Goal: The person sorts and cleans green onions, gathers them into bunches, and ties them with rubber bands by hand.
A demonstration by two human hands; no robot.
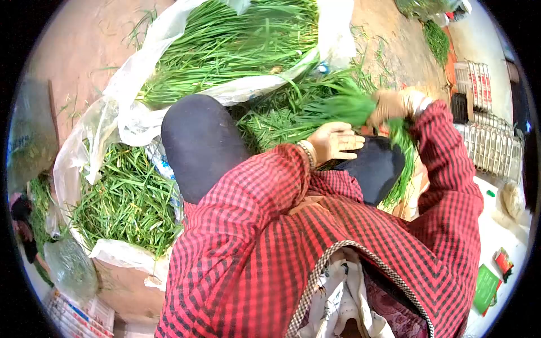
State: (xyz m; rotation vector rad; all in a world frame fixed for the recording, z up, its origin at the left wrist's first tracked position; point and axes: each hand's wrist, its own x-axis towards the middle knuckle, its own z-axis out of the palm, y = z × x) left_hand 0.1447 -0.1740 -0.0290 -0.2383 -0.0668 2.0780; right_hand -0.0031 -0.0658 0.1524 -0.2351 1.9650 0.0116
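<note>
My right hand is closed round one end of a bunch of long green leaves, which blurs with motion and points left over a loose green pile. Just below the bunch, my left hand is held above my dark-clad knee, its fingers spread a little and nothing in them. More long leaves hang beside that knee, under my right forearm. Ahead lies a large white plastic sheet with many long green leaves on it.
An open plastic bag of short green cuttings stands at the left. Filled clear bags lie farther left. White racks stand at the right, with a green packet below. Part of another person shows at the far left.
</note>
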